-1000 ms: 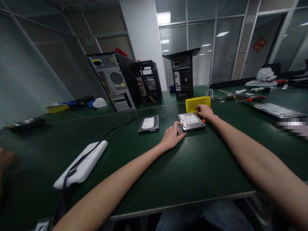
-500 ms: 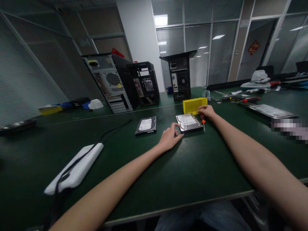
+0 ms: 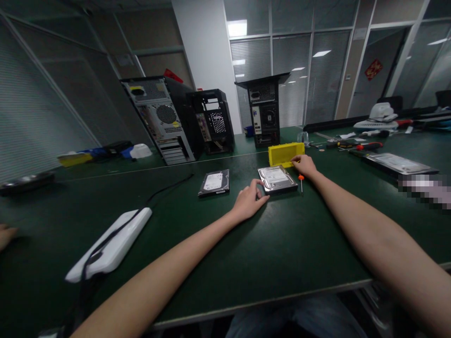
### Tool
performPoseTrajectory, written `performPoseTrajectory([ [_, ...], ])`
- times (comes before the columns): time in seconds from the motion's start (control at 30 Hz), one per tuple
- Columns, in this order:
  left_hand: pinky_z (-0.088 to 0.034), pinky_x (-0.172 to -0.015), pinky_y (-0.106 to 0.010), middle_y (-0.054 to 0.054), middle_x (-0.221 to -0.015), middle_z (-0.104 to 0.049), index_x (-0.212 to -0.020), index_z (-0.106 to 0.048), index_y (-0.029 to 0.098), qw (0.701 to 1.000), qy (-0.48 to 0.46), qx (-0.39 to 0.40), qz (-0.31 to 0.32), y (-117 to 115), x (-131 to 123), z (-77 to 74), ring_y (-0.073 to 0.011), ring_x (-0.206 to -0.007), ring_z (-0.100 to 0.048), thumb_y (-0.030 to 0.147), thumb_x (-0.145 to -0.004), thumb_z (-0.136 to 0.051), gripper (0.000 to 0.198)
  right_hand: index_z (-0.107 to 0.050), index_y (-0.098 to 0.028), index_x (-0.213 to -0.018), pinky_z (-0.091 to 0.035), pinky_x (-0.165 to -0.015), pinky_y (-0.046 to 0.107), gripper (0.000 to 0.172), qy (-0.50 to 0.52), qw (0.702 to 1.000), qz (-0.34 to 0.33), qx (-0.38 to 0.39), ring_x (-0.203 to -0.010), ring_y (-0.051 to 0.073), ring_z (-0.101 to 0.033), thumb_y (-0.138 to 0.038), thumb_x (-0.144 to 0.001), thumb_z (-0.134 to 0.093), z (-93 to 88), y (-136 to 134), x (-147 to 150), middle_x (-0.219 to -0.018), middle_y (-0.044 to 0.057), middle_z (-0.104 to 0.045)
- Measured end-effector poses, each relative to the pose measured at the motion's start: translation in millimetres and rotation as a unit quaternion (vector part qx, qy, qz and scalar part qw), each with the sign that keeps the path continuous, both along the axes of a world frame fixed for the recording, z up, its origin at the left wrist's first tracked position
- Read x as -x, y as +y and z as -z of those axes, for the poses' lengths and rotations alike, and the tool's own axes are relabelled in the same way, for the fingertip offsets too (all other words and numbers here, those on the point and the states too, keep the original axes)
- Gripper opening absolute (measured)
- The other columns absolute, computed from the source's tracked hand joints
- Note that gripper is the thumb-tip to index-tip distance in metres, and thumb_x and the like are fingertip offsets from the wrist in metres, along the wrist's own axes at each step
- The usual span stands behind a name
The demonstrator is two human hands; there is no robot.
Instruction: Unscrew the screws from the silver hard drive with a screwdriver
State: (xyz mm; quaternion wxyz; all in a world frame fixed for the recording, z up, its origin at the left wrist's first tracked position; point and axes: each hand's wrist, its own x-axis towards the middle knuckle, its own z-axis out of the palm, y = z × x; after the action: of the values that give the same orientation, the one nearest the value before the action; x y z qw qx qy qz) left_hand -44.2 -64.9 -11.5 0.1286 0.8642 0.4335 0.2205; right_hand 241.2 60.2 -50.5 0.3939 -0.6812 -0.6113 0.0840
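My left hand [image 3: 248,201] rests on the table with thumb and index finger apart, at the near left corner of a hard drive [image 3: 276,179]. The drive lies flat, label up. My right hand [image 3: 304,165] has its fingers closed at the lower right of a yellow plastic box [image 3: 284,155] behind the drive. From under that hand sticks out a screwdriver [image 3: 301,184], its orange collar and thin shaft showing and its handle hidden in the fingers. Left of the drive lies a second hard drive [image 3: 214,182].
Three computer cases stand at the back: a large one [image 3: 164,117], an open-framed one [image 3: 213,122] and one with a raised panel [image 3: 265,112]. A white device with a black strap [image 3: 116,244] lies left. Another hard drive [image 3: 398,163] and pliers [image 3: 369,146] lie right. Another person's hand [image 3: 6,236] shows at the left edge.
My right hand has lowered slightly over the screwdriver, whose handle is now covered and whose shaft stands a little straighter. Another person's hand has appeared at the far left. My left hand has not moved.
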Motion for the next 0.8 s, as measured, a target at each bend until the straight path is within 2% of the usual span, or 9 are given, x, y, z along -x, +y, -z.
performPoseTrajectory([
  [0.27, -0.043, -0.074, -0.031, 0.001, -0.08, -0.059, -0.111, -0.043, 0.021, 1.0, -0.001, 0.009, 0.0, -4, 0, -2.9, -0.0192, -0.079, -0.058, 0.033, -0.084, -0.056, 0.032, -0.075, -0.012, -0.093, -0.05, -0.082, 0.029, 0.026, -0.028, 0.997, -0.049, 0.056, -0.09, 0.021, -0.068, -0.028, -0.077, -0.062, -7.0, -7, -14, -0.094, 0.01, -0.073],
  [0.47, -0.043, -0.073, -0.03, 0.002, -0.078, -0.059, -0.111, -0.043, 0.021, 1.0, 0.001, 0.001, -0.004, -2, -1, -0.5, -0.0188, -0.078, -0.058, 0.031, -0.083, -0.057, 0.033, -0.077, -0.01, -0.087, -0.049, -0.065, 0.022, 0.023, -0.043, 0.992, -0.081, 0.085, -0.067, 0.016, -0.067, -0.025, -0.073, -0.067, -14.1, -14, -13, -0.075, 0.009, -0.073],
  [0.8, -0.043, -0.073, -0.032, 0.001, -0.079, -0.059, -0.111, -0.042, 0.02, 1.0, -0.003, 0.006, 0.001, 1, 0, -0.1, -0.0196, -0.079, -0.058, 0.033, -0.084, -0.056, 0.033, -0.076, -0.008, -0.086, -0.05, -0.075, 0.024, 0.02, -0.085, 0.991, -0.067, 0.08, -0.085, 0.02, -0.068, -0.02, -0.074, -0.066, -16.8, -9, -8, -0.088, 0.013, -0.074],
])
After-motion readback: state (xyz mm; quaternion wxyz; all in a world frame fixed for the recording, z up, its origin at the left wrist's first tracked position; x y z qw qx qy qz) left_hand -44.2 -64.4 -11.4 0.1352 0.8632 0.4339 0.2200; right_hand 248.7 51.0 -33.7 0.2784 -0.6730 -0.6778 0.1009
